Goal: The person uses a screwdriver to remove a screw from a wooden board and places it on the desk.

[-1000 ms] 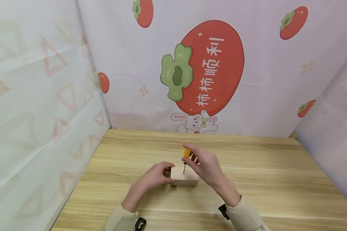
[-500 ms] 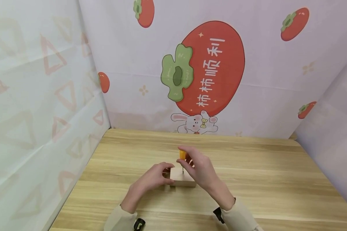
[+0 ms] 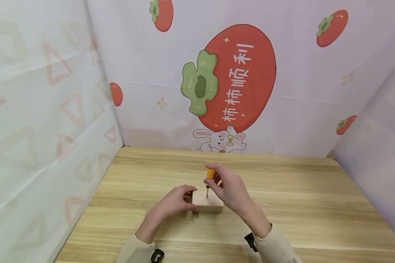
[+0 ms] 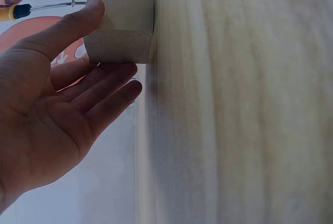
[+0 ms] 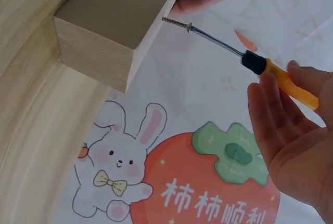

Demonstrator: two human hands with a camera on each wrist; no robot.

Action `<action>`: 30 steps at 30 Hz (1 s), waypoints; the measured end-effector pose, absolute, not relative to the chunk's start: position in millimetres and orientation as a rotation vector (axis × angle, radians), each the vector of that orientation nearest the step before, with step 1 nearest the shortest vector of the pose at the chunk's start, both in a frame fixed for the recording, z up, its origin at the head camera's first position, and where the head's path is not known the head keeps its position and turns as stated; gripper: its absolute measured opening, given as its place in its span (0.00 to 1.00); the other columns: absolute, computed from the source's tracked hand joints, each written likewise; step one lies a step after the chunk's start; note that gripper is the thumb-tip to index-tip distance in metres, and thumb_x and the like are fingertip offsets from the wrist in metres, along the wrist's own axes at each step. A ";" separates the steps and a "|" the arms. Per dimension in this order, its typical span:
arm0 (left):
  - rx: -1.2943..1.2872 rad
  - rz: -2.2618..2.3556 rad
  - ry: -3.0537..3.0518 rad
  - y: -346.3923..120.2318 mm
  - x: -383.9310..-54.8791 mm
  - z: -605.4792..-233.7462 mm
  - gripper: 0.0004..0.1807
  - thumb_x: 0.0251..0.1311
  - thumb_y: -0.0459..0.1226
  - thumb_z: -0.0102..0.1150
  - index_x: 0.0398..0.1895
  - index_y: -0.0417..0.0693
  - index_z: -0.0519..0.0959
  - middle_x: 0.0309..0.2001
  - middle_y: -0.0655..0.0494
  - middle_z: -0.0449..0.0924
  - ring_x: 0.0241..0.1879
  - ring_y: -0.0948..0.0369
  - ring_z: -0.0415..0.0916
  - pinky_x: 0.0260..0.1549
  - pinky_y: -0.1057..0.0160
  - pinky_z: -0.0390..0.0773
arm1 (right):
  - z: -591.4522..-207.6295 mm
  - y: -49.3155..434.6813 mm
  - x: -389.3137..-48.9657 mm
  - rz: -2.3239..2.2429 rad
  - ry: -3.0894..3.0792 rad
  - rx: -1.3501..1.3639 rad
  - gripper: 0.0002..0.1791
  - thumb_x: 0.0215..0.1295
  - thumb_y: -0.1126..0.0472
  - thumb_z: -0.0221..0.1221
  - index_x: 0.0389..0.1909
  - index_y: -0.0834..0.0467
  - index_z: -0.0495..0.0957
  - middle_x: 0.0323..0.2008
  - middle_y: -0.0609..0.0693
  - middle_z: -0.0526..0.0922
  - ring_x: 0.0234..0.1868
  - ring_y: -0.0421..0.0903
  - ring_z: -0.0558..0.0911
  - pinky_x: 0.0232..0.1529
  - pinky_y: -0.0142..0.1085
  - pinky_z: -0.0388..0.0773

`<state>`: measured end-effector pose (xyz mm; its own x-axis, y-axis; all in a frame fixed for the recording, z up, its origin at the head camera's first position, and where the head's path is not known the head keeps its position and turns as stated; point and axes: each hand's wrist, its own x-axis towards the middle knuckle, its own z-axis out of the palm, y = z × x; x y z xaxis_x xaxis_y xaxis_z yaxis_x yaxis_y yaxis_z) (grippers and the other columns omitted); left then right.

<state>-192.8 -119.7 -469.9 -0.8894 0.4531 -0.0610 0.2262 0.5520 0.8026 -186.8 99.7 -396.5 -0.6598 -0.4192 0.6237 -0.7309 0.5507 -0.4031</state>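
A pale wooden block (image 3: 207,209) lies flat on the table. My left hand (image 3: 171,201) grips its left end, thumb on the near side and fingers on the far side. My right hand (image 3: 233,189) holds a screwdriver (image 3: 210,174) by its yellow handle between thumb and fingers, above the block. The black collar and thin metal shank point down. In the right wrist view, the shank's tip meets the head of a screw (image 5: 177,24) that stands up from the block's top face. Much of the screw's thread shows above the wood.
The wood-grain table (image 3: 299,212) spreads around both hands. A printed cloth (image 3: 145,120) with persimmons and a rabbit hangs behind its far edge. More cloth walls the left and right sides. Dark straps (image 3: 157,255) show at the wrists.
My right hand dipped left with the screwdriver half a second ago, and has since come slightly back up and right. The left hand and the block stay nearly in place.
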 end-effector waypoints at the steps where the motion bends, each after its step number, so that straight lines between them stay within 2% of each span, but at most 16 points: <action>1: 0.565 1.247 2.534 -119.8 -192.6 -469.7 0.34 0.53 0.45 0.74 0.62 0.42 0.76 0.57 0.50 0.80 0.55 0.54 0.80 0.57 0.51 0.79 | -396.1 98.9 -186.4 0.896 -2.333 0.941 0.28 0.56 0.64 0.72 0.57 0.55 0.74 0.31 0.45 0.81 0.27 0.37 0.81 0.29 0.28 0.82; 9: 0.551 1.248 2.537 -119.5 -191.9 -467.3 0.34 0.53 0.43 0.74 0.62 0.40 0.75 0.58 0.46 0.79 0.56 0.51 0.79 0.58 0.49 0.78 | -392.2 96.0 -184.0 0.925 -2.397 0.945 0.26 0.58 0.65 0.70 0.58 0.52 0.75 0.32 0.43 0.82 0.28 0.37 0.80 0.29 0.25 0.80; 14: 0.559 1.244 2.546 -119.8 -192.3 -467.5 0.33 0.53 0.42 0.74 0.62 0.40 0.76 0.58 0.47 0.80 0.55 0.52 0.79 0.58 0.50 0.79 | -393.0 98.2 -185.4 1.025 -2.384 0.972 0.25 0.58 0.67 0.69 0.57 0.52 0.76 0.32 0.43 0.81 0.23 0.36 0.74 0.24 0.24 0.75; 16: 0.566 1.243 2.548 -120.1 -192.3 -467.4 0.33 0.53 0.42 0.74 0.62 0.40 0.76 0.57 0.47 0.80 0.55 0.52 0.80 0.57 0.50 0.79 | -394.7 99.6 -187.1 1.064 -2.353 1.010 0.25 0.58 0.68 0.69 0.56 0.52 0.76 0.32 0.43 0.81 0.22 0.36 0.72 0.23 0.24 0.74; 22: 0.600 1.230 2.552 -121.2 -192.3 -467.5 0.32 0.54 0.42 0.73 0.62 0.40 0.76 0.57 0.47 0.80 0.55 0.52 0.80 0.56 0.49 0.79 | -404.6 106.6 -196.3 1.165 -2.237 1.195 0.25 0.58 0.73 0.67 0.57 0.55 0.75 0.32 0.45 0.81 0.24 0.37 0.75 0.26 0.25 0.77; 25: 0.615 1.223 2.551 -121.7 -192.4 -467.3 0.32 0.54 0.41 0.73 0.62 0.39 0.75 0.57 0.47 0.80 0.55 0.51 0.80 0.56 0.50 0.79 | -406.0 109.1 -200.6 1.175 -2.205 1.261 0.25 0.59 0.73 0.65 0.56 0.55 0.75 0.32 0.46 0.81 0.22 0.37 0.73 0.24 0.28 0.76; 30: 0.623 1.220 2.538 -121.6 -192.3 -466.9 0.32 0.55 0.41 0.72 0.62 0.39 0.75 0.56 0.47 0.79 0.55 0.50 0.80 0.57 0.49 0.79 | -404.8 112.8 -204.5 1.215 -2.223 1.328 0.24 0.61 0.72 0.64 0.56 0.54 0.75 0.34 0.47 0.82 0.22 0.37 0.72 0.24 0.26 0.75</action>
<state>-192.3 -121.6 -466.9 -0.8751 0.4819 -0.0445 0.2663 0.5563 0.7872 -204.5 112.8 -404.8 -0.5381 -0.5898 0.6021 -0.8253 0.2237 -0.5185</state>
